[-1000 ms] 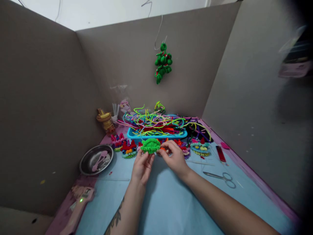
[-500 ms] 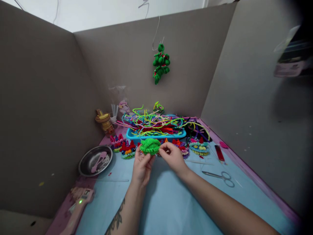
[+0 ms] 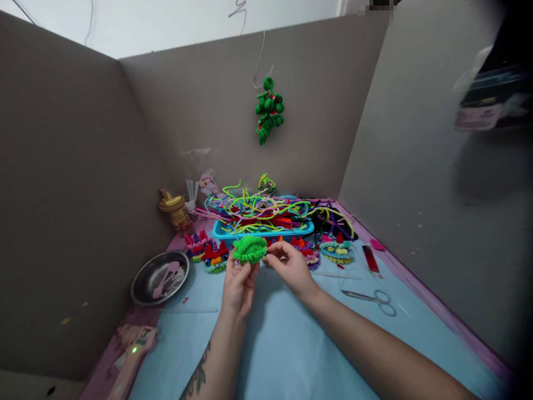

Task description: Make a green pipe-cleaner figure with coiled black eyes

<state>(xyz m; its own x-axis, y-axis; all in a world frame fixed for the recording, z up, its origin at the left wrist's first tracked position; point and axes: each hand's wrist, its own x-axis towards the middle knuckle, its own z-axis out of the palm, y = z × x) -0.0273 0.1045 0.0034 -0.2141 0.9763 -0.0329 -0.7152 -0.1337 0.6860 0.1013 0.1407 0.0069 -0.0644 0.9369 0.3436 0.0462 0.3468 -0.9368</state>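
My left hand (image 3: pixel 240 283) holds up a bright green piece of fuzzy pipe-cleaner work (image 3: pixel 250 250), rounded and ridged, with the thumb and fingers closed on its lower side. At its right edge, my right hand (image 3: pixel 291 268) is pinched, thumb against forefinger. What lies between those fingertips is too small to make out. Behind both hands, several colourful pipe-cleaner pieces (image 3: pixel 215 256) form a row on the blue mat. A light blue and yellow piece (image 3: pixel 336 249) is at the right end of that row.
A blue tray (image 3: pixel 262 235) heaped with pipe cleaners (image 3: pixel 266 210) stands at the back. To the left are a metal bowl (image 3: pixel 139 286) and a pink glue gun (image 3: pixel 132 355) with a green light. Scissors (image 3: pixel 370 299) lie right. Grey partitions (image 3: pixel 308 111) enclose the table; a green ornament (image 3: pixel 268 111) hangs behind.
The view has shifted slightly, so most things appear a little further left. Both hands keep nearly the same pose around the green pipe-cleaner piece, which looks slightly turned.
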